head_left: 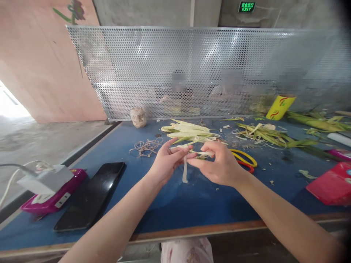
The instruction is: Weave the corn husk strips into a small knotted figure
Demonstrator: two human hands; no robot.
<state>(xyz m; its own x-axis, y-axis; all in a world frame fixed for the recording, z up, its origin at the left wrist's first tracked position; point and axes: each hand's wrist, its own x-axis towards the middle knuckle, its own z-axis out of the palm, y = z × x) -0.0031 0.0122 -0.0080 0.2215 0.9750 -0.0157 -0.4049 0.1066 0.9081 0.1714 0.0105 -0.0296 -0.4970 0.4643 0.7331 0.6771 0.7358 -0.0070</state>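
My left hand (167, 160) and my right hand (219, 164) meet above the blue table (178, 204), both pinching a pale leaf strip (185, 171) whose loose end hangs down between them. More of the strip bundle runs across between the fingertips. Just beyond the hands lies a pile of pale green leaf strips (189, 132). A tangle of thin twine (146, 147) rests to the left of the pile. Scissors with yellow and red handles (245, 159) lie right behind my right hand.
A black phone (91, 195) and a magenta power strip with a white charger (51, 190) sit at the left. A twine ball (138, 117), yellow roll (281, 106), green leaves (274, 136) and red box (333, 184) are about. Other people sit behind a perforated metal screen (192, 69).
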